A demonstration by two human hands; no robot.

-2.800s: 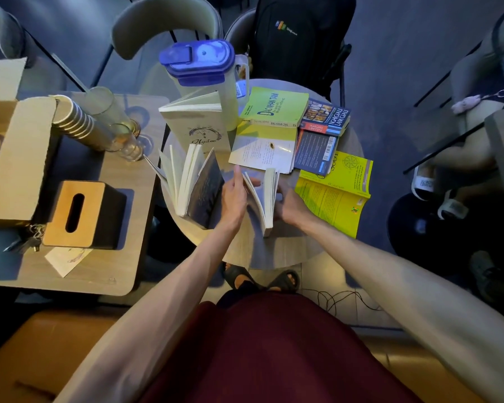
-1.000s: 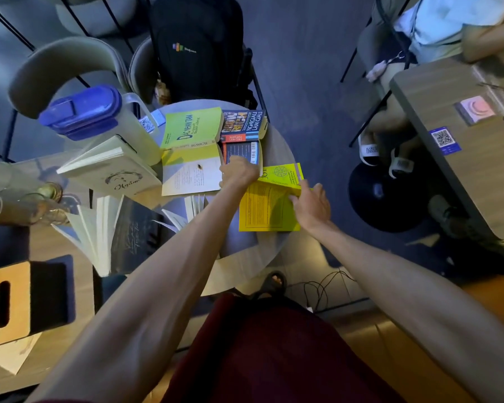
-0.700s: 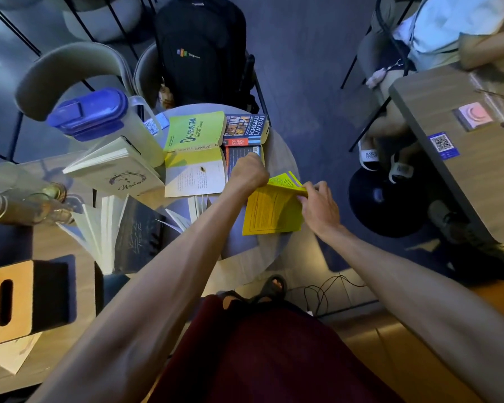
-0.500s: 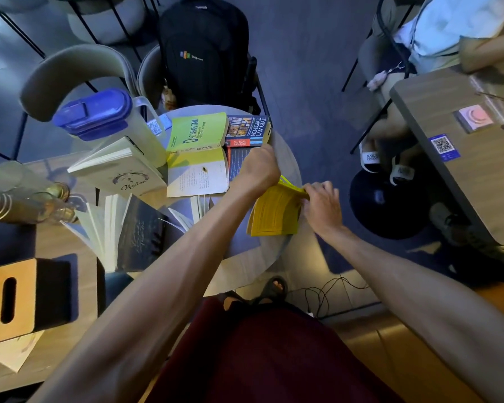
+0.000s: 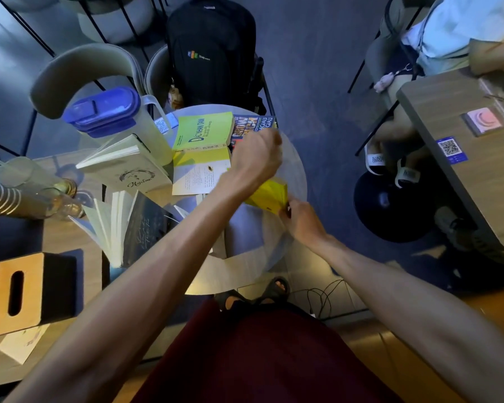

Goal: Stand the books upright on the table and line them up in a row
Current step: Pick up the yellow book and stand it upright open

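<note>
A yellow book is tilted up off the small round table. My left hand grips its upper edge from above, and my right hand pinches its lower right corner. A green-and-yellow book lies open face down at the back, with a blue book flat beside it, partly hidden by my left hand. On the left, a white book and a dark-covered book stand upright with their pages fanned. Part of another upright book shows behind my left forearm.
A clear pitcher with a blue lid stands at the table's back left. Stacked cups and a wooden tissue box sit on the left table. A black backpack rests on a chair behind. A seated person is at the right table.
The yellow book lay open and flat a second ago. Both hands took hold of it, folded it shut and raised it off the table. The view shifted slightly.
</note>
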